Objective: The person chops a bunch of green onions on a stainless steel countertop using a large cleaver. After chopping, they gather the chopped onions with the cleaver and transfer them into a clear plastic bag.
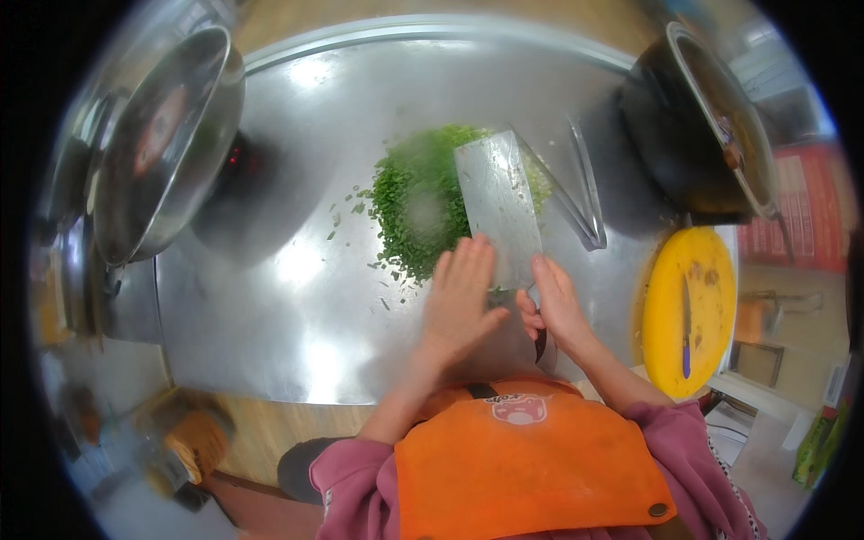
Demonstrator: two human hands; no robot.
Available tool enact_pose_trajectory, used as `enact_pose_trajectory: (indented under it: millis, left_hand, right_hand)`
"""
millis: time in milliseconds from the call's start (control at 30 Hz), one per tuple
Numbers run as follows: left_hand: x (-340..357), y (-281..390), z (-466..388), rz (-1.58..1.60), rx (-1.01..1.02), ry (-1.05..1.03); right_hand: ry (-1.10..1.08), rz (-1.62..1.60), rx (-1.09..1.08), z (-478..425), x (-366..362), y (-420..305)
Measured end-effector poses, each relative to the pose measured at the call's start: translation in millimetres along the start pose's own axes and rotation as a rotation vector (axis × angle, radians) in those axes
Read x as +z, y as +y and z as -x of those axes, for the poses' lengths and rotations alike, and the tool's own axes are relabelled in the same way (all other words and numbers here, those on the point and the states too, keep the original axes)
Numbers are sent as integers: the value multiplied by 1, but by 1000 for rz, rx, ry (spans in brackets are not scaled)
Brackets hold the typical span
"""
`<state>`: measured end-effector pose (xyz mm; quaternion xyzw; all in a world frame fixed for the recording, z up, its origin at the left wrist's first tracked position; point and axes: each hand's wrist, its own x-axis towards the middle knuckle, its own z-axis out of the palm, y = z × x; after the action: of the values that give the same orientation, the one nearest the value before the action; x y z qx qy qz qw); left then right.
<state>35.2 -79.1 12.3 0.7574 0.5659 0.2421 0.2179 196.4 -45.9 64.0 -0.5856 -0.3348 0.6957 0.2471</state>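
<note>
A heap of chopped green onions (412,196) lies on a stainless steel table (270,337), bright green at its far side and darker nearer me. My right hand (557,300) grips the dark handle of a cleaver (499,196), thumb resting near the base of the blade. The broad blade lies over the right part of the heap, with green bits stuck to it. My left hand (462,290) is flat, palm down and thumb spread, holding nothing. Its fingertips are at the heap's near edge, beside the blade; whether they touch it I cannot tell.
Metal tongs (590,209) lie right of the heap, partly behind the blade. A large steel pan (169,155) stands left, a dark pot (675,135) right. On a round yellow cutting board (665,324) rests a knife with a purple handle (686,361). Loose green bits lie left of the heap.
</note>
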Motion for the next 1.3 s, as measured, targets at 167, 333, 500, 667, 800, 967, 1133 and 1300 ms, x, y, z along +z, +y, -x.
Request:
enact_pose_trajectory:
  millis: [167,333,500,667,800,967,1133,1300]
  left_hand:
    - [-6,-14,-8,176,-200,99]
    - [-11,32,-27,2058,-768,366]
    - [-5,14,-22,2490,-426,111]
    - [-7,23,-33,2339,-668,316]
    - [-33,43,-53,2105,-857,430]
    - [-29,23,-56,1929,-534,499]
    - [-14,9,-54,377,-256,325]
    - [-11,-1,-42,-194,-105,140]
  right_hand:
    - [-8,-19,62,2,-14,-3]
    - [-7,-76,55,-19,-1,4]
    - [-186,-50,62,-18,-1,0]
    - [-242,53,172,-12,-25,-6]
    - [-236,201,249,-1,-58,5]
    - [-85,155,149,20,-108,49]
    - [169,77,144,32,-145,87]
    - [210,292,0,19,-168,100]
